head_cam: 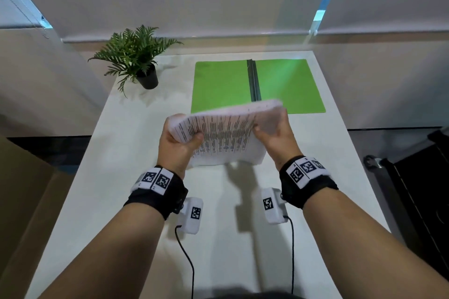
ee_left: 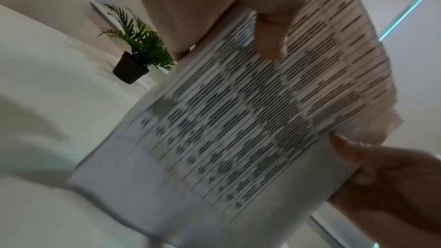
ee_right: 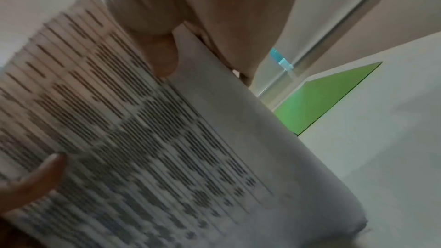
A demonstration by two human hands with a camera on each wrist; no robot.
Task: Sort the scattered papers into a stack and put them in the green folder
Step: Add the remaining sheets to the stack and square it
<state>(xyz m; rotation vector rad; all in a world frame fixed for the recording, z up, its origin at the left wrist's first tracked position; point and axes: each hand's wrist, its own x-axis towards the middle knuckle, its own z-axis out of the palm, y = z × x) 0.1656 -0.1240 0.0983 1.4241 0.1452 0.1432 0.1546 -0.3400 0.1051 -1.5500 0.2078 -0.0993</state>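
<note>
A stack of printed papers (head_cam: 226, 133) stands tilted on its lower edge on the white table (head_cam: 136, 153), held between both hands. My left hand (head_cam: 181, 137) grips its left side, thumb on the printed face. My right hand (head_cam: 272, 128) grips the right side, fingers behind the sheets. The papers (ee_left: 238, 120) fill the left wrist view, with the left thumb (ee_left: 272, 33) pressed on them. In the right wrist view the papers (ee_right: 143, 148) are blurred. The green folder (head_cam: 223, 85) lies open and flat at the back of the table, just beyond the stack; a corner of the folder (ee_right: 317, 97) shows past the sheets.
A small potted fern (head_cam: 138, 60) stands at the table's back left corner, also in the left wrist view as the fern (ee_left: 138, 52). A brown box (head_cam: 21, 189) sits off the left edge and dark equipment (head_cam: 418, 177) off the right. Two cables (head_cam: 187, 257) trail across the near table.
</note>
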